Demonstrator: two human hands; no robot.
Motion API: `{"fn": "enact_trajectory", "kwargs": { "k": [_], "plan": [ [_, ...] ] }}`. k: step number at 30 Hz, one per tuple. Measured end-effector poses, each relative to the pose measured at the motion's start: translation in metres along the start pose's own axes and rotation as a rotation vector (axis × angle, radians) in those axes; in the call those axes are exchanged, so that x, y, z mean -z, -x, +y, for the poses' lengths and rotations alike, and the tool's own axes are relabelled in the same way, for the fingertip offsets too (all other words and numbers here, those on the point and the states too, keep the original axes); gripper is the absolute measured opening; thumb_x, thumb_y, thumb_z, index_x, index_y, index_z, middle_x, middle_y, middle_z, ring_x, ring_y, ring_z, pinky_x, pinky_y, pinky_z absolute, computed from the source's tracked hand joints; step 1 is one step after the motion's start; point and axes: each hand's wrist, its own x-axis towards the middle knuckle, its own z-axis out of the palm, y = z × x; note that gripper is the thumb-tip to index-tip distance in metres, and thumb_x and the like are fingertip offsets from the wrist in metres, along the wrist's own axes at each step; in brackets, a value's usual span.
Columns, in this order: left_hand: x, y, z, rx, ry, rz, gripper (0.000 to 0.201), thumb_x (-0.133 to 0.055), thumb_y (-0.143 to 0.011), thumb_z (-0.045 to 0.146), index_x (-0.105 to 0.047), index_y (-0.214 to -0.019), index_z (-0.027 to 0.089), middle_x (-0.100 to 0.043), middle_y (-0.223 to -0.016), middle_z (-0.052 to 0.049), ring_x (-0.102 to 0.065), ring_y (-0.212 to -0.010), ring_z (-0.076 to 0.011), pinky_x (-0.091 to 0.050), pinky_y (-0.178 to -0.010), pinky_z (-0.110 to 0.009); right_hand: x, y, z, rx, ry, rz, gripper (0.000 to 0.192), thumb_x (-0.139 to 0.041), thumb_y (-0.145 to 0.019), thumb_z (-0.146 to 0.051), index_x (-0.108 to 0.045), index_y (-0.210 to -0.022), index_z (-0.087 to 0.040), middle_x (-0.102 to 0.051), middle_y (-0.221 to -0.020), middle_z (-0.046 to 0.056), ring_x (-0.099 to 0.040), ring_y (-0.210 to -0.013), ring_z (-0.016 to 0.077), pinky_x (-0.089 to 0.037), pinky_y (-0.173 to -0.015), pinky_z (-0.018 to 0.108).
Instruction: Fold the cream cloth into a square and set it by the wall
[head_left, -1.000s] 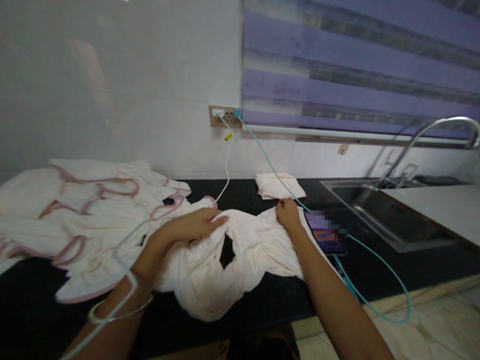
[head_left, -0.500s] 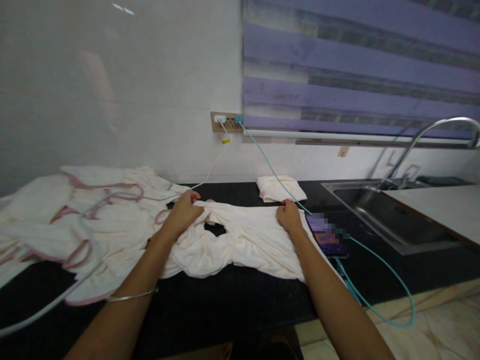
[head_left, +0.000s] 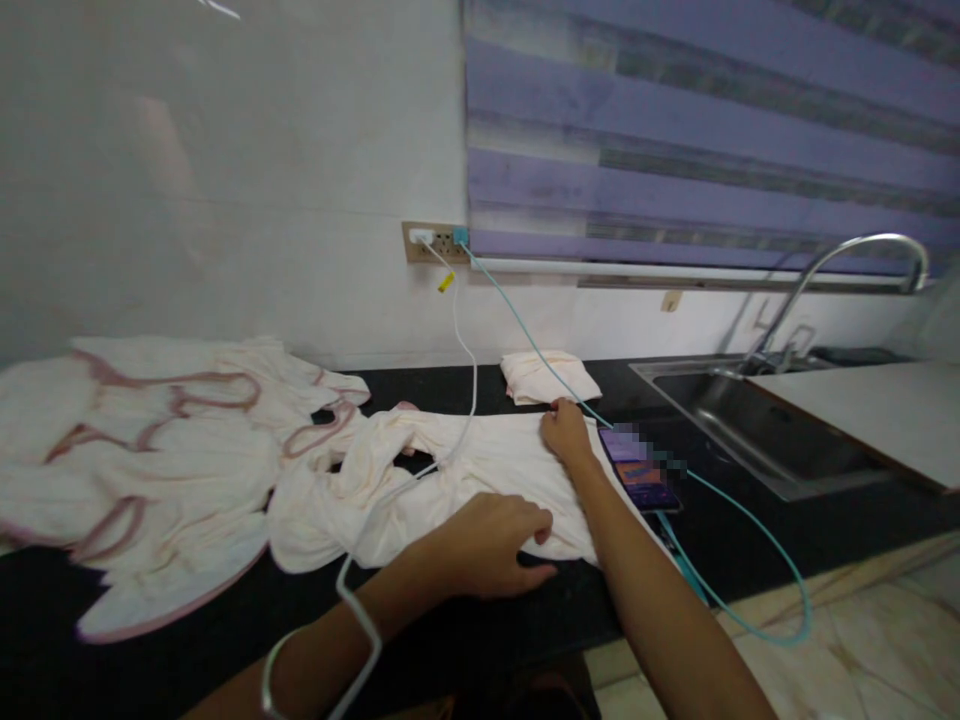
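Observation:
A cream garment [head_left: 491, 455] lies spread on the black counter, with a gap in its cloth left of the middle and bunched fabric at its left end. My right hand [head_left: 568, 432] is closed at its far right corner, fingertips bent down on the cloth. My left hand [head_left: 491, 545] hovers over the garment's near edge, thumb and fingers apart, holding nothing. A white cable [head_left: 474, 385] crosses the garment and passes over my left forearm. Beyond my right hand sits a folded cream cloth [head_left: 551, 378].
Several cream garments with pink trim [head_left: 187, 430] are heaped on the left. A phone [head_left: 641, 480] with a teal cable [head_left: 780, 550] lies right of my right forearm. Farther right are a steel sink [head_left: 750, 440], a faucet [head_left: 810, 275] and a white board [head_left: 877, 405]. A wall socket [head_left: 439, 243] holds both plugs.
My left hand has let go of the garment's far left part and come toward me and right, to the near edge. The white cable now lies across the garment. My right hand stays at its corner.

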Motion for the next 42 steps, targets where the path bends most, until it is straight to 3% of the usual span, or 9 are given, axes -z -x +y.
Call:
{"fn": "enact_trajectory", "kwargs": {
  "k": [4,10,18,23,29,33,36,39,42],
  "plan": [
    [-0.009,-0.004,0.005,-0.008,-0.043,0.036,0.022,-0.056,-0.096,0.041,-0.058,-0.105,0.021,-0.067,-0.108,-0.008,-0.064,-0.097,-0.0244,-0.049,-0.079,-0.035,0.001,0.0,-0.001,-0.002,0.001,-0.004,0.03,-0.05,-0.091,-0.017,-0.066,-0.114,-0.008,-0.07,-0.111,0.019,-0.062,-0.11,0.0272,-0.043,-0.099,0.032],
    [-0.007,-0.004,-0.01,-0.042,-0.172,0.065,0.024,-0.036,-0.103,0.022,-0.059,-0.097,0.018,-0.068,-0.103,-0.009,-0.064,-0.091,-0.0229,-0.05,-0.077,-0.035,0.001,0.0,-0.001,-0.003,-0.004,-0.007,0.03,-0.05,-0.09,-0.016,-0.067,-0.113,-0.007,-0.07,-0.111,0.02,-0.062,-0.11,0.0274,-0.043,-0.1,0.033],
    [0.014,0.01,0.023,-0.068,0.03,-0.202,0.029,-0.052,-0.097,0.045,-0.068,-0.088,0.023,-0.071,-0.074,-0.005,-0.065,-0.066,-0.0215,-0.034,-0.052,-0.03,0.003,0.0,-0.001,0.006,-0.005,-0.003,0.029,-0.052,-0.089,-0.016,-0.068,-0.112,-0.008,-0.07,-0.11,0.019,-0.063,-0.108,0.0262,-0.044,-0.097,0.031],
    [0.037,0.018,0.011,0.152,0.28,-0.408,0.042,-0.042,-0.1,0.044,-0.067,-0.077,0.02,-0.072,-0.07,-0.004,-0.061,-0.055,-0.0145,-0.038,-0.051,-0.026,0.002,0.0,0.0,0.009,0.0,-0.001,0.029,-0.05,-0.09,-0.016,-0.068,-0.112,-0.009,-0.07,-0.11,0.019,-0.062,-0.109,0.026,-0.044,-0.098,0.031],
    [0.02,0.017,-0.03,0.57,-0.089,-0.063,0.04,-0.042,-0.099,0.04,-0.072,-0.091,0.014,-0.074,-0.097,-0.017,-0.07,-0.087,-0.0273,-0.05,-0.075,-0.036,0.002,0.002,0.0,0.006,-0.005,0.0,0.029,-0.051,-0.089,-0.016,-0.068,-0.111,-0.009,-0.07,-0.11,0.018,-0.062,-0.108,0.0256,-0.044,-0.097,0.031],
    [0.017,0.014,-0.028,0.378,-0.199,-0.028,0.038,-0.044,-0.098,0.034,-0.073,-0.093,0.01,-0.072,-0.105,-0.02,-0.067,-0.1,-0.0303,-0.05,-0.088,-0.041,0.003,0.002,-0.001,0.003,-0.007,0.003,0.03,-0.05,-0.089,-0.015,-0.068,-0.111,-0.008,-0.07,-0.11,0.019,-0.062,-0.109,0.0264,-0.044,-0.097,0.032],
    [0.031,0.02,-0.01,0.23,-0.04,-0.233,0.038,-0.05,-0.093,0.042,-0.073,-0.08,0.014,-0.072,-0.078,-0.011,-0.064,-0.07,-0.0223,-0.048,-0.066,-0.033,0.003,0.001,-0.002,0.005,-0.006,0.004,0.03,-0.05,-0.089,-0.016,-0.068,-0.111,-0.007,-0.07,-0.11,0.019,-0.063,-0.107,0.0266,-0.044,-0.096,0.033],
    [0.048,0.03,0.006,0.255,0.146,-0.501,0.037,-0.06,-0.084,0.05,-0.07,-0.064,0.02,-0.06,-0.052,-0.001,-0.047,-0.044,-0.0156,-0.036,-0.049,-0.029,0.004,0.001,-0.002,0.01,-0.002,0.004,0.029,-0.05,-0.089,-0.016,-0.069,-0.11,-0.008,-0.071,-0.109,0.019,-0.063,-0.107,0.0263,-0.045,-0.096,0.032],
    [0.057,0.039,0.003,0.416,0.172,-0.509,0.034,-0.069,-0.074,0.055,-0.072,-0.068,0.022,-0.063,-0.056,0.0,-0.051,-0.046,-0.017,-0.036,-0.05,-0.03,0.004,0.001,-0.001,0.014,0.001,0.002,0.029,-0.051,-0.089,-0.016,-0.069,-0.11,-0.009,-0.071,-0.108,0.018,-0.064,-0.107,0.026,-0.045,-0.096,0.032]
  ]
}}
